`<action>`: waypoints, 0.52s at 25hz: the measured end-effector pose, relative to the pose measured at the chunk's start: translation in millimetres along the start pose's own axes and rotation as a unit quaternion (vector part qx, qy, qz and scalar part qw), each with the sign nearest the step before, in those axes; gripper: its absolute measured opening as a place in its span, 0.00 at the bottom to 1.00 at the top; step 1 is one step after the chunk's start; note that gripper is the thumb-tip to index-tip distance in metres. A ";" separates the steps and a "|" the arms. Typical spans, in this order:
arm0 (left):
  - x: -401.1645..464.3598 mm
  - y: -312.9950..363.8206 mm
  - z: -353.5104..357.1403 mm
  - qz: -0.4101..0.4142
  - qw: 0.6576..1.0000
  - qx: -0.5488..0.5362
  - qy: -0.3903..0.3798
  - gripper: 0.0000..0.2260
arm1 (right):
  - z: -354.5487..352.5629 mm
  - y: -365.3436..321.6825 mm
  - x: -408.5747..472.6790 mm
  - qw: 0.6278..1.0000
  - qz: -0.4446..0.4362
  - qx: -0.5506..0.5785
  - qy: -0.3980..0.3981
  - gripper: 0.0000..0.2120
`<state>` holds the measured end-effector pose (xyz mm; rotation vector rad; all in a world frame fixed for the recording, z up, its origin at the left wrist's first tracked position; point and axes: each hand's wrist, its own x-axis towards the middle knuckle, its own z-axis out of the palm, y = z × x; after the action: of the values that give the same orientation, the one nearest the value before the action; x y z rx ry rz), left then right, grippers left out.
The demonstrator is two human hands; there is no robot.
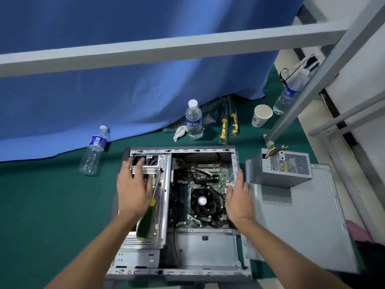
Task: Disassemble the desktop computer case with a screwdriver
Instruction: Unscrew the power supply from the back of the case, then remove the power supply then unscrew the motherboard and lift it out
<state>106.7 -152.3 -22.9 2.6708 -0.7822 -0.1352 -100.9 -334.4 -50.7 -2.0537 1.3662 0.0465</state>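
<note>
The open grey steel desktop computer case (pixel 179 209) is laid flat on the green cloth-covered work surface (pixel 52 205), its motherboard and black round CPU fan (pixel 202 200) exposed. The left hand (pixel 133 190) is spread over the silver metal drive cage (pixel 150 170) at the far left corner, fingers extended and apart, closed on nothing. The green-and-yellow-handled screwdriver (pixel 146 222) is left lying on the cage frame beside that wrist; it is not gripped. The right hand (pixel 237 197) is rested with straight fingers against the case's right wall, bracing it. The boxy grey perforated power supply unit (pixel 281 167) is already out and is set on the detached flat grey side panel (pixel 302 215), just right of the case. The step in hand is judged to be freeing the drive cage. It is best done with the case steadied from the right, any remaining screws and cables checked first, and the cage drawn out evenly rather than forced.
</note>
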 end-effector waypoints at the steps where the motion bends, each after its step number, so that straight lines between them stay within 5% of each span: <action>1: 6.8 -17.5 -2.4 -0.032 0.999 0.006 -0.011 0.25 | 2.6 -0.5 0.2 1.000 -0.001 -0.014 0.020 0.30; 6: 5.9 -59.5 13.3 -0.069 0.990 -0.004 -0.119 0.27 | 12.3 2.4 3.5 0.997 -0.004 -0.037 0.070 0.29; 13: -3.4 -65.1 27.8 0.000 0.992 0.094 -0.081 0.23 | 10.8 0.9 1.7 0.996 0.002 -0.056 0.070 0.28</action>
<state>131.5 -107.9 -72.2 2.8642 -0.8837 -0.2950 -97.5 -330.2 -60.2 -2.1814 1.4832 -0.0205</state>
